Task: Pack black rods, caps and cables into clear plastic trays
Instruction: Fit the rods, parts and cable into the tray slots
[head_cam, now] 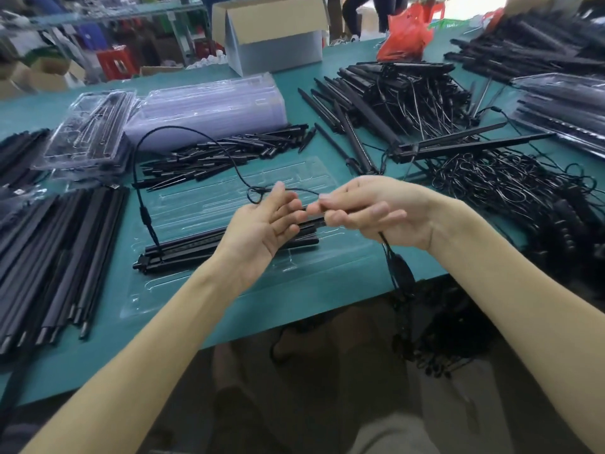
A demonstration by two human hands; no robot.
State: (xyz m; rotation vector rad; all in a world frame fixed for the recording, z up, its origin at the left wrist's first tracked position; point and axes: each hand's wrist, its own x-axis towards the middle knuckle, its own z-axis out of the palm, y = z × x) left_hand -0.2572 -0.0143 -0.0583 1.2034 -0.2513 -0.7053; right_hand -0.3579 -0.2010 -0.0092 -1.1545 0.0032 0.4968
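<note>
Head view of a packing bench. The left hand (265, 224) lies palm-up with fingers loosely extended and clasps nothing; a thin black cable (144, 213) crosses its thumb tip, where it forms 1 small loop. The right hand (370, 211) is curled, pinching the same cable between thumb and forefinger, with more cable hanging from the palm below the table (343, 299) edge. From the loop the cable arcs up and leftward, then drops to the left end of a bundle of rods (212, 247). That bundle rests in a clear tray (294, 178) lying flat on the green table, directly beneath both hands.

Surroundings: a pile of short black pieces (229, 152) just behind the tray; a stack of clear trays (209, 103) further back; long rods (49, 257) laid side by side at the left; a tangled heap of cables (507, 191) at the right; a cardboard box (271, 27) and a red bag (406, 34) at the far edge.
</note>
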